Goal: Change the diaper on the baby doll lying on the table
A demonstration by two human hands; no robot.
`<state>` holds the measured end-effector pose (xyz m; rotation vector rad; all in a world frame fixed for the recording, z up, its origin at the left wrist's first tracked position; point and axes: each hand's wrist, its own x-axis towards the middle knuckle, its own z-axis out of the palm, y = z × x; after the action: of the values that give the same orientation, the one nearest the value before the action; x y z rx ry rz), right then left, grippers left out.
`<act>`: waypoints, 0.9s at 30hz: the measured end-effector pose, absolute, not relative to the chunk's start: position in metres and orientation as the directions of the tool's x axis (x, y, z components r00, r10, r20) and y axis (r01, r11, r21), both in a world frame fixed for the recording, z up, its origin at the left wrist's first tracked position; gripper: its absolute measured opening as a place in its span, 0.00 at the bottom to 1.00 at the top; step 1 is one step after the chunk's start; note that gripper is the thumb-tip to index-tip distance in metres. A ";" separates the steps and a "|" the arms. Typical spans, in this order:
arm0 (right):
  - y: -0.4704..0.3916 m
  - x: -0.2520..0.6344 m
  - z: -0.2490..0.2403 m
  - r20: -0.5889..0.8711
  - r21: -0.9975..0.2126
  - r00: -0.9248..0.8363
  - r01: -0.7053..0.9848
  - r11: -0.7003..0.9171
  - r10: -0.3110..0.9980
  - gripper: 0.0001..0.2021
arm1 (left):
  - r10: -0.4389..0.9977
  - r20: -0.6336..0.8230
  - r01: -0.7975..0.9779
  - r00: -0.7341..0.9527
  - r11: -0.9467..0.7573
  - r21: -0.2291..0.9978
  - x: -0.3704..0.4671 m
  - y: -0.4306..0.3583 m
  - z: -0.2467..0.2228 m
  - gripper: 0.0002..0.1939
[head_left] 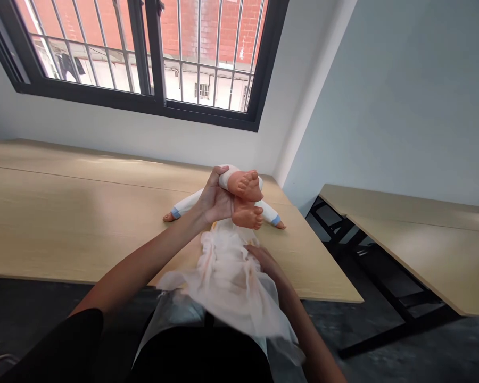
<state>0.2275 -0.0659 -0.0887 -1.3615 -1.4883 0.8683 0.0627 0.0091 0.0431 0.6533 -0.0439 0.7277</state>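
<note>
Diaper (225, 260) lengthwise between doll (246, 185) and person
It ran from under the raised feet past the worktop (104, 229) edge; the right hand (262, 257) was nearer, at its right side, grip unclear; the left hand (217, 201) clasped the ankles.

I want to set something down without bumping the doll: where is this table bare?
The widest bare patch is the table left of the doll and left arm, back to the wall. A smaller one lies between the right hand and the table's right edge. The middle is crowded: doll, diaper, left hand.
</note>
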 end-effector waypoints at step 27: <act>-0.022 0.191 -0.071 0.301 -0.399 -0.415 0.763 0.509 0.858 0.39 | 0.522 0.281 -0.576 0.806 0.577 0.579 0.064 0.017 0.045 0.26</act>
<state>0.1914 -0.0224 -0.0714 -1.3294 -2.2881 0.2747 0.0644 0.0167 0.0454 0.7074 -0.0825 0.6429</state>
